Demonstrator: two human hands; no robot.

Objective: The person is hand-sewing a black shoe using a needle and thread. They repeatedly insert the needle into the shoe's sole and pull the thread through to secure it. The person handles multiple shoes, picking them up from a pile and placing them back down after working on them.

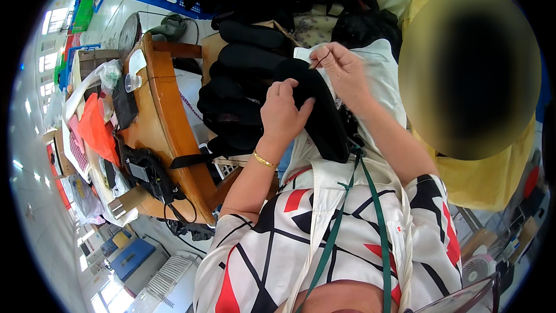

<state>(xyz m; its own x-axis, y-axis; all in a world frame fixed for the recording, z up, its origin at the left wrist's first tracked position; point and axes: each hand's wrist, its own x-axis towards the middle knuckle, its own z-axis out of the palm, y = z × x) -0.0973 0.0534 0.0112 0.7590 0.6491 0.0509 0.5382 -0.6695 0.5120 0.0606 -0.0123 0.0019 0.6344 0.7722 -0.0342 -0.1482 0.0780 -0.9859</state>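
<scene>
Shoe [325,124], long and black, slants over the white cloth [383,72] before us; we judge it light, soft-faced, stiffish lengthwise, best held near its rounded end, where our left hand [284,111] grips. Our right hand [346,75] pinches what may be thread [317,62].

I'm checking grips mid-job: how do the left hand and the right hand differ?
The left hand curls over the long black piece, thumb and fingers on it; the right hand pinches thumb and fingertips together beside its upper end. The left hand has a gold-coloured bracelet at its wrist; the right hand shows none. Both hands are bare and close to the piece's upper end.
</scene>
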